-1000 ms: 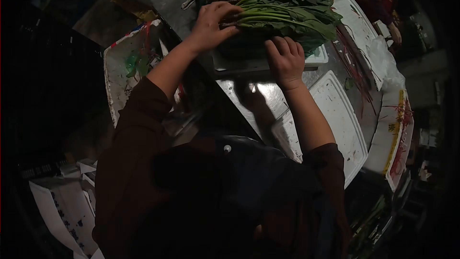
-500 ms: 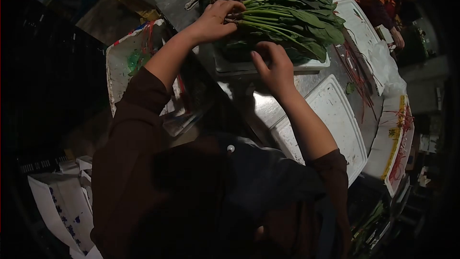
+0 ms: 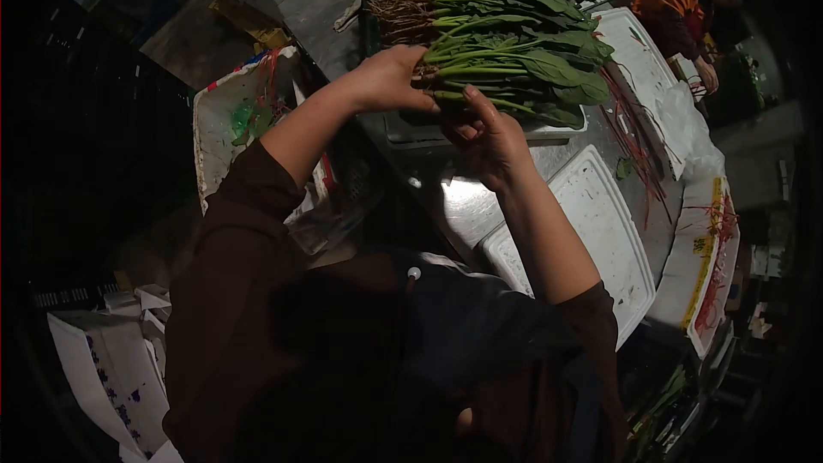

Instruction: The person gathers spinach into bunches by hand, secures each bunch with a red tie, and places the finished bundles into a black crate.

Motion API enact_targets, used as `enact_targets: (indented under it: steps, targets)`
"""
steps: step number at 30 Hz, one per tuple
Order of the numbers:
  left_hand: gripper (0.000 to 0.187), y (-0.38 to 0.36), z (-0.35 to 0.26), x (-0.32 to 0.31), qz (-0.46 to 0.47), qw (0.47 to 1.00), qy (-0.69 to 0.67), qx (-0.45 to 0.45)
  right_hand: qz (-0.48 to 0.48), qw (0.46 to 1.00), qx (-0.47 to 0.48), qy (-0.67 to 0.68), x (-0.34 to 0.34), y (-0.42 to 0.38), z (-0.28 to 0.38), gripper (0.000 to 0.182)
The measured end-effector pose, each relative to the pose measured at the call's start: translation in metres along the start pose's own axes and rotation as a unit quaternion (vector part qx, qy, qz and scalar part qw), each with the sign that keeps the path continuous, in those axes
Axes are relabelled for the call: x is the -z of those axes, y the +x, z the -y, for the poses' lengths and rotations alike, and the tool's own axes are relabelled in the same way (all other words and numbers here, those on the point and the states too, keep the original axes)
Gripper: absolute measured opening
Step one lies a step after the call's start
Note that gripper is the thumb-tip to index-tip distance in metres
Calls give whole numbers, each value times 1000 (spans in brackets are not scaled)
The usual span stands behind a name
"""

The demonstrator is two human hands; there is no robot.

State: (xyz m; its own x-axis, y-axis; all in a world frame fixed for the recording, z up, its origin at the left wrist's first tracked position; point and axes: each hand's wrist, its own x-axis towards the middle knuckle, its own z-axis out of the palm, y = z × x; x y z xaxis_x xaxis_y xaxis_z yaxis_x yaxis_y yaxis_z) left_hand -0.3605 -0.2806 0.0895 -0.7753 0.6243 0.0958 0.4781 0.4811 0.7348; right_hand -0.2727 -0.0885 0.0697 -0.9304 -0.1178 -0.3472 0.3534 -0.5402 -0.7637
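Leafy greens that look like spinach (image 3: 549,69) lie in a thick row at the top of the view, brown roots (image 3: 396,0) to the left and leaves to the right. My left hand (image 3: 390,81) is closed around the root end of the nearest bunch, thumb on the near side and fingertips hidden behind the stems. Against the stems just right of it, my right hand (image 3: 497,141) is curled, palm turned up, with one digit up along the near side and the others folded below. Under the greens shows the rim of a white foam tray (image 3: 549,133).
A white foam lid (image 3: 591,236) lies on the metal table (image 3: 467,201) at right. Red ties (image 3: 639,137) and a plastic bag (image 3: 690,124) are beyond it. A foam box (image 3: 210,133) stands at left. Another person (image 3: 673,4) is at upper right.
My left hand has come down slightly and closed on the near bunch's root end. My right hand has turned palm up and moved in against the stems. The view has shifted a little.
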Motion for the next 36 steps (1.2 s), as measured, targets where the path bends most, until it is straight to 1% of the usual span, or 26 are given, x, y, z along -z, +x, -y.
enact_targets:
  steps: [2, 3, 4, 6, 7, 9, 10, 11, 13, 14, 16, 17, 19, 20, 22, 23, 25, 27, 29, 30, 32, 33, 35, 36]
  targets:
    - [73, -5, 3, -16, -17, 988, 154, 19, 47, 998, -27, 29, 10, 0, -6, 35]
    - [73, -10, 1, -23, -75, 982, 175, 1, 25, 998, -23, 43, 3, -4, -6, 36]
    - [73, -12, -1, -26, -75, 982, 174, 0, 24, 999, -22, 43, -2, -6, -4, 36]
    - [72, -16, -6, -33, -101, 977, 185, -31, -24, 997, -41, 64, -8, -9, -2, 45]
    - [72, -20, -12, -36, -100, 977, 184, -31, -26, 997, -42, 64, -5, -9, -2, 45]
    - [74, -33, -31, -44, -97, 968, 232, -21, 5, 996, -65, 67, 8, -7, -6, 56]
    - [75, -38, -36, -50, -117, 961, 247, -41, 2, 996, -63, 56, 12, -7, -13, 64]
    - [75, -43, -38, -56, -117, 961, 246, -40, 1, 996, -65, 55, 17, -4, -20, 64]
    - [85, -50, -39, -68, -145, 955, 252, -49, 38, 991, -20, 126, 23, -2, -32, 65]
    - [85, -52, -38, -71, -145, 956, 250, -49, 36, 991, -21, 125, 24, -1, -33, 65]
    - [83, -56, -36, -74, -142, 963, 224, -56, 75, 982, -4, 172, 23, -3, -36, 62]
    - [83, -57, -36, -73, -140, 963, 223, -56, 73, 982, -4, 173, 24, -4, -38, 62]
    - [82, -56, -35, -67, -88, 977, 189, -50, 84, 982, 24, 167, 28, -4, -44, 57]
    - [82, -54, -33, -64, -88, 977, 190, -50, 84, 982, 24, 167, 35, -1, -48, 57]
    - [80, -48, -30, -57, -45, 993, 99, -44, 91, 974, -8, 205, 44, 4, -53, 56]
    - [80, -44, -30, -52, -44, 993, 100, -45, 91, 974, -7, 207, 47, 5, -56, 56]
    - [83, -35, -44, -33, -29, 995, -22, 90, 96, 964, -31, 245, 41, 3, -52, 56]
    - [83, -21, -37, -29, -22, 995, -22, 99, 84, 962, -27, 257, 44, 5, -53, 58]
    - [79, -11, -35, -30, 31, 988, 107, 111, 97, 965, -29, 240, 33, -2, -44, 62]
    - [79, -11, -34, -32, 31, 988, 107, 110, 97, 965, -29, 240, 30, -5, -40, 62]
    - [76, -15, -32, -39, 44, 987, 146, 46, 109, 962, -17, 250, 24, -12, -37, 66]
    - [76, -18, -37, -38, 45, 987, 147, 46, 108, 962, -16, 252, 20, -16, -32, 66]
    - [70, -26, -54, -37, 32, 987, 154, 3, 122, 960, 33, 251, 13, -24, -26, 67]
    - [70, -27, -59, -40, 35, 987, 154, 3, 120, 959, 33, 253, 15, -24, -26, 67]
